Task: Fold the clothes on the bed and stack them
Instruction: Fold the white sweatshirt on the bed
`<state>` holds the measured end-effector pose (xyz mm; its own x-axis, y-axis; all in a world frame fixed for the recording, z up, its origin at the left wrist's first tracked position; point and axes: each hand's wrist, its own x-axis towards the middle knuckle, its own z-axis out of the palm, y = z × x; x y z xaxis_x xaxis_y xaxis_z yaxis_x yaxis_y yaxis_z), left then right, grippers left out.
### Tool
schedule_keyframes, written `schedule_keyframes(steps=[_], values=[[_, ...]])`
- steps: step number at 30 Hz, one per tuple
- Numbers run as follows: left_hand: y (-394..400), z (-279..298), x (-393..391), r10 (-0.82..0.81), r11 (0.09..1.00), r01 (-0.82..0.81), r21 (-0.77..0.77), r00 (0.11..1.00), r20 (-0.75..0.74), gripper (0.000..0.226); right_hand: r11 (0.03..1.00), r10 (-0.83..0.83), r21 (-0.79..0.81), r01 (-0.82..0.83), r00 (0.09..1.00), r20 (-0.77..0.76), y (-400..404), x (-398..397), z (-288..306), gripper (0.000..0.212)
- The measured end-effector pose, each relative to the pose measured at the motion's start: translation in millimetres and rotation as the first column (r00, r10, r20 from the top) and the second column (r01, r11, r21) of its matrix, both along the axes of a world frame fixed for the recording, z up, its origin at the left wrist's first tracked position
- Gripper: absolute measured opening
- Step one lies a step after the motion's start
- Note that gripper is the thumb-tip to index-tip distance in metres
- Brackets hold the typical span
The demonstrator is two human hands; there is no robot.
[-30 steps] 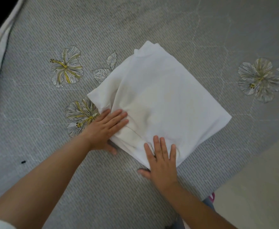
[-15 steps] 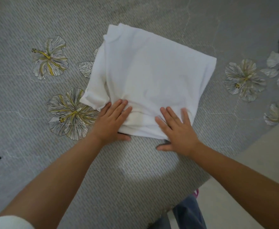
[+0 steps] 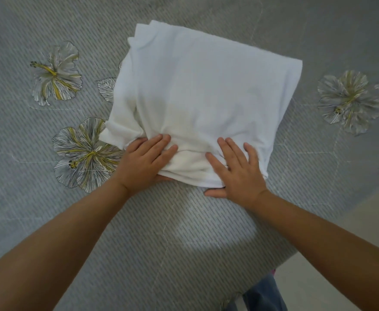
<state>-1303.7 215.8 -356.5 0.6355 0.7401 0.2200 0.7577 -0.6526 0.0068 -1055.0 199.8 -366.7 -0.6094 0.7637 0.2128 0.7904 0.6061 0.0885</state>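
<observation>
- Since a second ago the folded white garment (image 3: pixel 202 102) has been turned so its near edge runs roughly square to the person, and both hands have shifted along that edge.
- It lies on the grey flowered bedspread (image 3: pixel 139 232), near the bed's corner, already folded to a compact rectangle with a loose flap sticking out at its left.
- Left hand (image 3: pixel 144 163) has fingers on top and thumb tucked under the near edge, gripping the layers.
- Right hand (image 3: pixel 237 173) lies on top with fingers spread; its thumb sits at the edge, and I cannot tell if it goes underneath.
- Judged step: squaring the fold before moving it.
- Next: lift with all layers held, carry to a stack; none shows here.
</observation>
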Motion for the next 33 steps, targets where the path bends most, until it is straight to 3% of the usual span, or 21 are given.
schedule_keyframes(steps=[3,6,9,14,18,25,30,33], values=[[4,-3,1,-0.055,0.996,0.049,0.076,0.995,0.082,0.042,0.998,0.049,0.038,-0.046,0.996,-0.075,7,3,-1,0.069],[6,-2,1,-0.068,0.993,0.062,0.1,0.996,0.052,0.044,0.997,0.061,0.051,-0.057,0.994,-0.087,13,3,4,0.067],[8,4,3,-0.058,0.995,0.055,0.078,0.997,0.047,0.031,0.999,0.053,0.015,-0.052,0.994,-0.095,11,1,11,0.069],[15,26,6,-0.015,1.0,0.015,0.005,0.991,0.136,0.062,0.996,0.07,-0.045,-0.081,0.975,-0.209,14,6,26,0.067],[8,37,9,0.018,1.0,-0.018,-0.003,0.979,0.205,0.066,0.99,0.118,-0.046,-0.137,0.95,-0.288,25,9,37,0.057],[-37,9,41,0.292,0.956,-0.289,0.047,0.953,-0.075,0.081,0.997,0.055,-0.028,-0.067,0.951,-0.304,17,6,36,0.047],[-31,-4,51,0.359,0.924,-0.371,0.092,0.925,0.124,0.074,0.992,-0.029,-0.127,-0.02,0.928,-0.37,14,8,39,0.049],[-9,-3,50,0.33,0.924,-0.367,0.106,0.907,0.262,0.069,0.983,-0.137,-0.161,0.094,0.95,-0.282,4,3,43,0.057]])
